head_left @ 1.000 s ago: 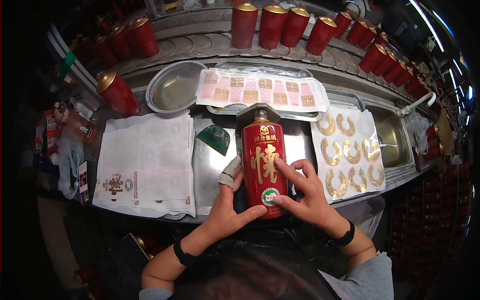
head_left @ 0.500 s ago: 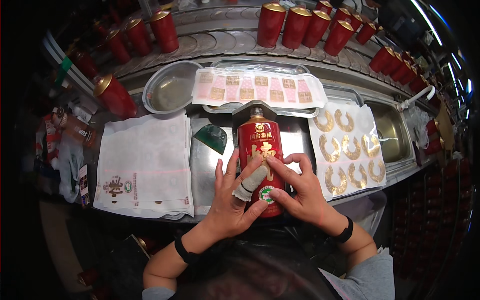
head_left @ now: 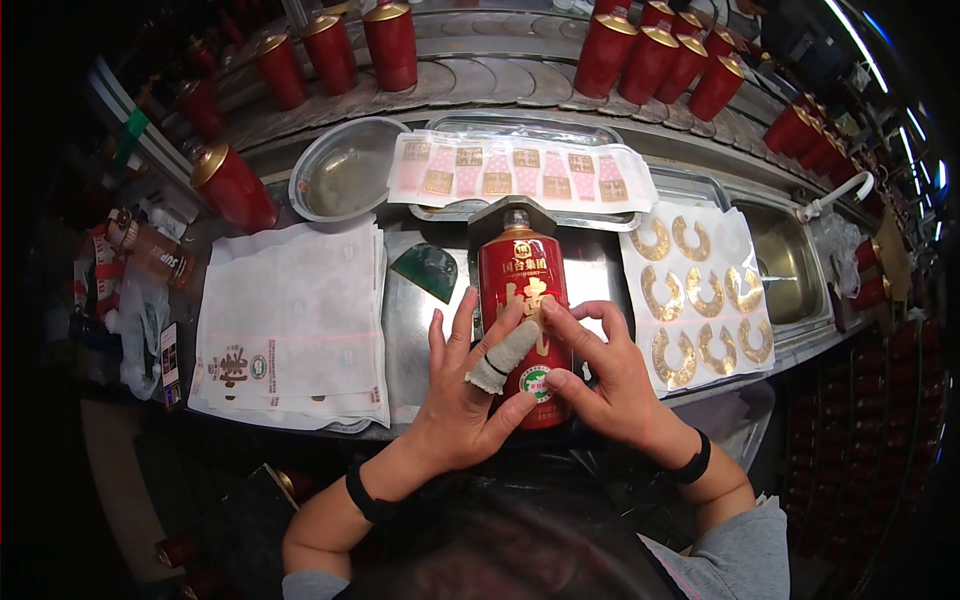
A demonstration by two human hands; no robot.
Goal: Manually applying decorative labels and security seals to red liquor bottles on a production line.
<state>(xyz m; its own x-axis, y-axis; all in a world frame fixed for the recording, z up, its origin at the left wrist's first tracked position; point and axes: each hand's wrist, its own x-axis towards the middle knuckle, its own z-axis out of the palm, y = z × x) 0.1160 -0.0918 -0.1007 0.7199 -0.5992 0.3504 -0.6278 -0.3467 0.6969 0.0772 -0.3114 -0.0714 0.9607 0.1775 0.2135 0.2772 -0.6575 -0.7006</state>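
Observation:
A red bottle (head_left: 517,262) with gold lettering and a round green-and-white emblem lies front up on the steel worktop, its neck against a dark angled holder (head_left: 490,217). My left hand (head_left: 465,390) is open, with a cloth-wrapped finger laid on the bottle's front and the other fingers spread. On the same gold lettering rest the fingertips of my right hand (head_left: 605,375); its thumb touches near the emblem and its fingers are apart. Beyond my left hand lies a green scraper (head_left: 427,270). Part of the lettering is hidden under my fingers.
At left lies a stack of white decal sheets (head_left: 290,300); at right, a sheet of gold C-shaped decals (head_left: 703,290). Behind are a clear basin (head_left: 350,170), a pink-and-gold decal strip (head_left: 520,170) over a tray, and a conveyor (head_left: 470,85) carrying red bottles. A sink (head_left: 785,265) stands at right.
The conveyor's bottles have shifted to the right. My fingers stay on the lettering, with the right hand only slightly moved, and the whole view has shifted a little.

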